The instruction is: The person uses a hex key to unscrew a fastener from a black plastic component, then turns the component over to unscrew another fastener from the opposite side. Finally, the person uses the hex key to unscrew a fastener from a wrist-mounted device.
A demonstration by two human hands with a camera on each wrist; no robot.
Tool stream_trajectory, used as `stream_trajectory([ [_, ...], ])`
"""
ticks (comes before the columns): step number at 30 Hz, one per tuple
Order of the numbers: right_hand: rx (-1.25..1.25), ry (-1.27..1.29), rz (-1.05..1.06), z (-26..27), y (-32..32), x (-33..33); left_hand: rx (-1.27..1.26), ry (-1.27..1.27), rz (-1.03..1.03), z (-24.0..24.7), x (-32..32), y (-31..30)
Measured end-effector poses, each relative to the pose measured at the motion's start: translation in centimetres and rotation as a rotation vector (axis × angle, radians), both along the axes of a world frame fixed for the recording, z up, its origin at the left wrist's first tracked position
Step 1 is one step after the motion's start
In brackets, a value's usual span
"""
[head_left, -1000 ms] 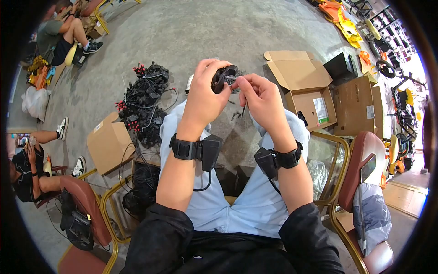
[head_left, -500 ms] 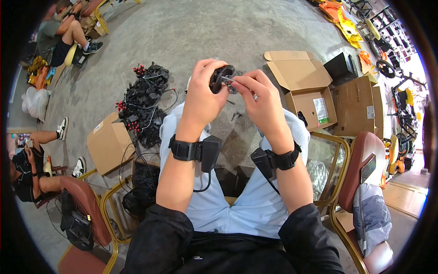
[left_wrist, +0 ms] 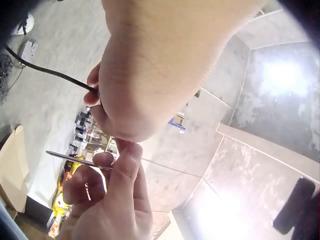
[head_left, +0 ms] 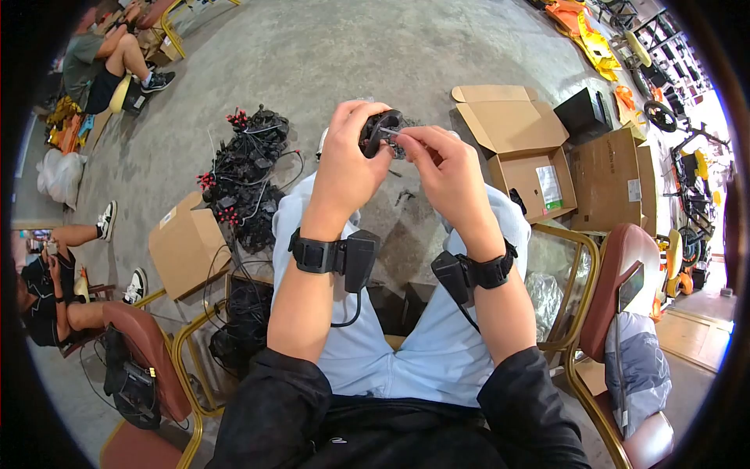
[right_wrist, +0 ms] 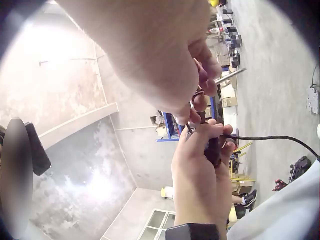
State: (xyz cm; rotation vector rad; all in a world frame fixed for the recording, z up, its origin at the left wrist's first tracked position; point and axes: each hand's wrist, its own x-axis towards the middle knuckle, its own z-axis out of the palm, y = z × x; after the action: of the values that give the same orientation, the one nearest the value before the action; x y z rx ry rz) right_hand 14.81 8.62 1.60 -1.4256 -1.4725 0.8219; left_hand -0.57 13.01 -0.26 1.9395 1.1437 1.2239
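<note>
My left hand [head_left: 348,160] holds a rounded black part [head_left: 373,134] above the floor, its fingers curled over the far side and the thumb along the near edge. A black cable [right_wrist: 270,137] runs out of that grip in the right wrist view. With thumb and fingertips, my right hand [head_left: 451,168] pinches a slim metal rod-like tool [left_wrist: 70,157], whose bright end overlaps the black part's open face in the head view. Its other end sticks out past the right fingers in the left wrist view. My fingers hide the tool's middle.
Left of my knees lies a heap of black cabled parts [head_left: 254,168] with red tips. An open cardboard box [head_left: 512,144] stands to the right beside a larger carton [head_left: 605,180]. Chairs [head_left: 617,305] flank me. Two people sit at the left. Small dark bits [head_left: 405,195] lie on the floor.
My right hand has turned, and the tool end that hung below it no longer shows there in the head view. The left hand keeps its hold on the black part.
</note>
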Motion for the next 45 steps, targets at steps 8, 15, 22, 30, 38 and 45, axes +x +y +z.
stream_trajectory([
  [8,0.392,-0.319,-0.035,-1.8,0.4,0.1,-0.028,0.042,0.044,-0.2,0.1,0.0],
  [15,0.424,-0.492,-0.048,-1.2,0.2,0.0,-0.029,0.062,0.051,-0.8,0.0,0.2],
  [22,0.122,-0.123,0.006,-0.8,0.1,0.0,-0.044,0.046,0.034,-0.4,0.1,0.1],
  [30,-0.239,0.158,0.052,-0.1,0.3,0.3,-0.039,0.055,0.004,-0.3,0.2,0.0],
  [38,-0.109,0.082,-0.023,-0.2,0.1,0.1,-0.07,0.046,-0.022,-0.2,0.0,0.0],
  [45,0.096,-0.067,-0.018,-0.5,0.2,0.2,-0.035,0.053,-0.01,-0.4,-0.1,0.1],
])
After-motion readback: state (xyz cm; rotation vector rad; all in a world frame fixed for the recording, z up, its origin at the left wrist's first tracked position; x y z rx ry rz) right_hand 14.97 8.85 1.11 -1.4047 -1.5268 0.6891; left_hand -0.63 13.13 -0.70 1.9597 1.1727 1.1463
